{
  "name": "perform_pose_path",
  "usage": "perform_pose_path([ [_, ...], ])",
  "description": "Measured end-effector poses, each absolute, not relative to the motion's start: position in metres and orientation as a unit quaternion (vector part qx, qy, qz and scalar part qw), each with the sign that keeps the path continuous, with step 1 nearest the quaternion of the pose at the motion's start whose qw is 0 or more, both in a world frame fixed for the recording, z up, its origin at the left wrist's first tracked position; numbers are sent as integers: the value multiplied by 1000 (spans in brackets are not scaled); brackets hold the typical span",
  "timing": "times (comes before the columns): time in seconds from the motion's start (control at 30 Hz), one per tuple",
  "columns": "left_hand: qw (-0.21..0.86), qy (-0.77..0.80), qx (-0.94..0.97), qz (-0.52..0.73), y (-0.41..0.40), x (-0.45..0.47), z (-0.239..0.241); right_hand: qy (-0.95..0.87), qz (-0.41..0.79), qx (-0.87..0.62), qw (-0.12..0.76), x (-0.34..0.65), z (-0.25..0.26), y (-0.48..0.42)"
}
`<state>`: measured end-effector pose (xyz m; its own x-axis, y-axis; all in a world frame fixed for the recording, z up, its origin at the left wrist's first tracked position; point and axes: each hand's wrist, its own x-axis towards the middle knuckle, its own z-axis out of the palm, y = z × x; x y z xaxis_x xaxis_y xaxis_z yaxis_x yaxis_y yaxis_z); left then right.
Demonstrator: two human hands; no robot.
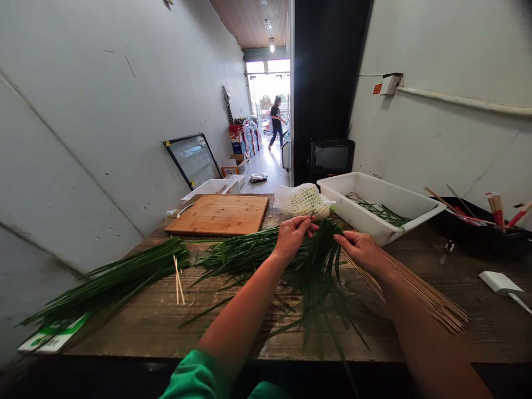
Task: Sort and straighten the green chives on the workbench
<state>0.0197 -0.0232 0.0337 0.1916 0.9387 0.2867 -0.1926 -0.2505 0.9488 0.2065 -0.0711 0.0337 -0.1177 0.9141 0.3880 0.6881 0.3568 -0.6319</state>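
Observation:
A bunch of garlic chives [322, 266] hangs between my hands, bent over at its top, with loose leaf ends trailing onto the table. My left hand [293, 235] is closed in a pinch at the upper left of the bunch; a thin tip shows above its fingertips. On the other side, my right hand [359, 249] pinches the folded top edge between thumb and fingers. More chives [245, 249] lie flat behind my left forearm. Under my right arm a bundle of thin wooden skewers [432, 293] slants toward the front edge.
Left lies another chive pile [112, 277] beside a few short sticks [178, 282]. Behind are a cutting board [220, 214], a foam-net-wrapped item [303, 200] and a white tub [374, 191] holding chives. A black container [482, 235] and white adapter [501, 282] stand right. A person [276, 122] walks outside.

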Motion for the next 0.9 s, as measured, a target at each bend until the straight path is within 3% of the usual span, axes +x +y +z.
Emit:
perform_pose_path([
  [0.9, 498, 364, 531, 581, -27, 21, 36, -736, 126, -551, 373, 203, 32, -71],
])
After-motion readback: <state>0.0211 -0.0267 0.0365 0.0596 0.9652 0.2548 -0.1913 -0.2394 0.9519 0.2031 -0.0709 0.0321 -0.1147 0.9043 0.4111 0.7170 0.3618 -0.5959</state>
